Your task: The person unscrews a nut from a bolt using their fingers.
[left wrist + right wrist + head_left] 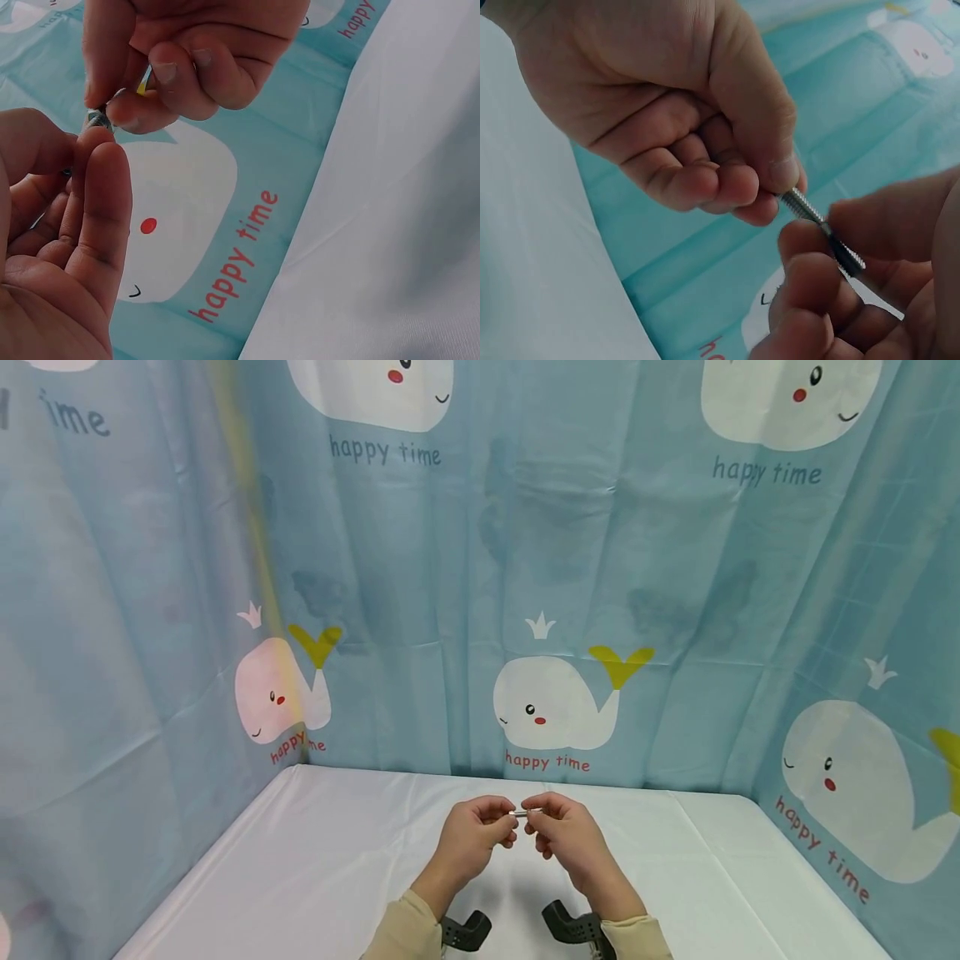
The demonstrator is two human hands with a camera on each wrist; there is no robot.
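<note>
Threaded bolt (810,211) pinched between both hands; curtain (555,527) reads "happy time".

We note a small metal bolt (814,214), silver-grey, with a threaded shank. It is held in the air above the table, lying roughly level between the two hands in the head view (525,812). In the right wrist view the thread shows plainly along the exposed middle part; both ends are hidden within fingers. A thin ring or nut appears to sit part-way along the thread; we cannot tell which. In the left wrist view only a short dark-grey stub (98,116) shows.
</note>
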